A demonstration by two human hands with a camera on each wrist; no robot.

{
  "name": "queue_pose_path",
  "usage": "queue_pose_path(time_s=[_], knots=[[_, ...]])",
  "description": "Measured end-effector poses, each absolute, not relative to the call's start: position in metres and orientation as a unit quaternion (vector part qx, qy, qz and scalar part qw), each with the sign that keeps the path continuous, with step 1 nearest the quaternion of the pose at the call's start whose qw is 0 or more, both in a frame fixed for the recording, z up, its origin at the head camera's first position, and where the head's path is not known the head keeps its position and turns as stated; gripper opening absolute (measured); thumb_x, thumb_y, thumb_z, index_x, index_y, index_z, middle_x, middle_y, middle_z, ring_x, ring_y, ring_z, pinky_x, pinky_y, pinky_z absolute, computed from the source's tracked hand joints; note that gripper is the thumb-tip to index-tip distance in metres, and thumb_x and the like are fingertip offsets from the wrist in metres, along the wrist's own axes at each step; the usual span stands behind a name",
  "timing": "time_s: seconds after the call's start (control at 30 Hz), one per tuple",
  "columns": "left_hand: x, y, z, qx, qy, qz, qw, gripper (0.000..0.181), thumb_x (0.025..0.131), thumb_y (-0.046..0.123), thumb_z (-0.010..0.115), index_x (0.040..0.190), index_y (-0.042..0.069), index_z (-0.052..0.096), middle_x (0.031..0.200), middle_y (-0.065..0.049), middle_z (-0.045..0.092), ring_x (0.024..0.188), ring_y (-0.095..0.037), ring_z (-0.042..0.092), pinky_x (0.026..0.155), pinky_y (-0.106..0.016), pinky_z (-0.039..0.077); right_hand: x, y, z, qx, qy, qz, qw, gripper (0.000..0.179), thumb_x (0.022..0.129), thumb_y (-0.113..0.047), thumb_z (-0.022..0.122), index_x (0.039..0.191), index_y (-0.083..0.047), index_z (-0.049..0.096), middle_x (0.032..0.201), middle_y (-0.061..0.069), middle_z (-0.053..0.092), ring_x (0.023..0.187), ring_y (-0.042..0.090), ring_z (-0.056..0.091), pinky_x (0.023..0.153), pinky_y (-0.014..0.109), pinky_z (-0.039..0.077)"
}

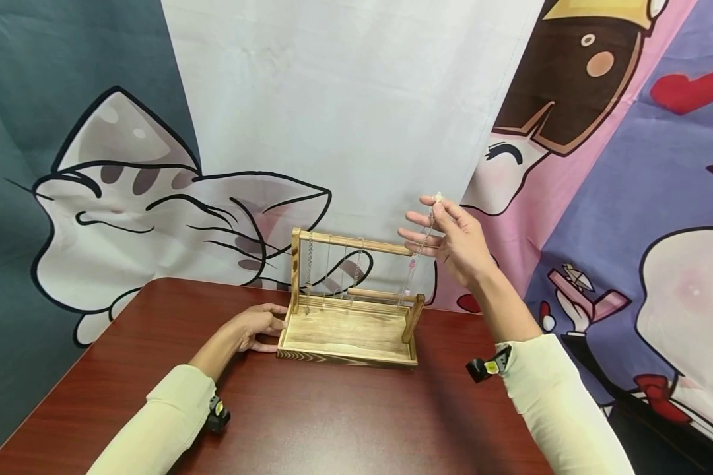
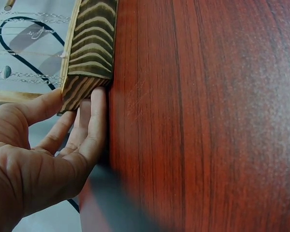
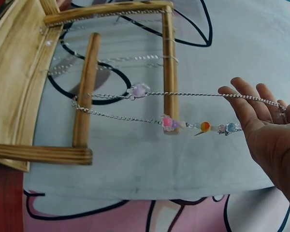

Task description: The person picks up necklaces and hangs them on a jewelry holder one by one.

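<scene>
A wooden jewelry stand (image 1: 344, 331) with a shallow tray and two bars sits on the table. My left hand (image 1: 260, 328) grips the tray's left end, its thumb on one side of the corner and fingers on the other in the left wrist view. My right hand (image 1: 465, 241), raised at the stand's right, pinches the top of a silver chain necklace (image 3: 167, 123) between thumb and index finger; its other fingers are spread. Pink, orange and blue beads dot the necklace. It hangs in a long loop beside the free end of the upper bar (image 1: 356, 243), its bottom overlapping the lower bar (image 3: 87, 89).
Several thin chains (image 1: 309, 264) hang from the upper bar toward the tray. The reddish-brown table (image 1: 333, 415) runs out to the front and both sides. Behind it hangs a cloth backdrop (image 1: 356, 119) printed with cartoon figures. Wrist cameras (image 1: 488, 367) sit at both cuffs.
</scene>
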State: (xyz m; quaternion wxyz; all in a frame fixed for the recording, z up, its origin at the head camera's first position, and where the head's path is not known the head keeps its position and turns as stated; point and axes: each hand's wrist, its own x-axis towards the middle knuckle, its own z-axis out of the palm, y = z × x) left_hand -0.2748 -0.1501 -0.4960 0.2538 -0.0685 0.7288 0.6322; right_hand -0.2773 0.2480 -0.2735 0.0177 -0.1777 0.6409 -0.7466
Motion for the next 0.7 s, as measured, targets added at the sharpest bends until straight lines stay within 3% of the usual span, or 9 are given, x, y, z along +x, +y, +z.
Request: queue_pose_path(time_s=[0.23,0.4,0.7], knots=[[-0.274,-0.15,-0.497,-0.07,0.729,0.632,0.254,0.062,0.108,0.005,0.065,0.165,0.003,0.043,0.124,-0.015,0.078,0.106,-0.018,0.075,0.086,-0.044,0.07,-0.286,0.257,-0.264,-0.171,0.63,-0.758,-0.001,0.046,0.12,-0.035,0.051,0.157,-0.007,0.052,0.122,0.004,0.085,0.103,0.027,0.087,0.093,0.046,0.071],[-0.275,-0.15,-0.497,-0.069,0.73,0.631,0.254,0.062,0.108,0.005,0.065,0.165,0.003,0.043,0.126,-0.016,0.078,0.108,-0.019,0.075,0.087,-0.045,0.07,-0.293,0.261,-0.263,-0.155,0.634,-0.757,-0.013,0.053,0.12,-0.038,0.052,0.161,-0.005,0.049,0.12,0.003,0.084,0.101,0.027,0.087,0.093,0.044,0.071],[-0.275,-0.151,-0.498,-0.067,0.729,0.631,0.256,0.062,0.107,0.004,0.064,0.166,0.003,0.042,0.124,-0.015,0.077,0.107,-0.019,0.074,0.085,-0.043,0.07,-0.306,0.263,-0.275,-0.132,0.634,-0.762,-0.014,0.044,0.12,-0.036,0.05,0.156,-0.01,0.053,0.117,0.0,0.084,0.1,0.024,0.087,0.091,0.043,0.072]])
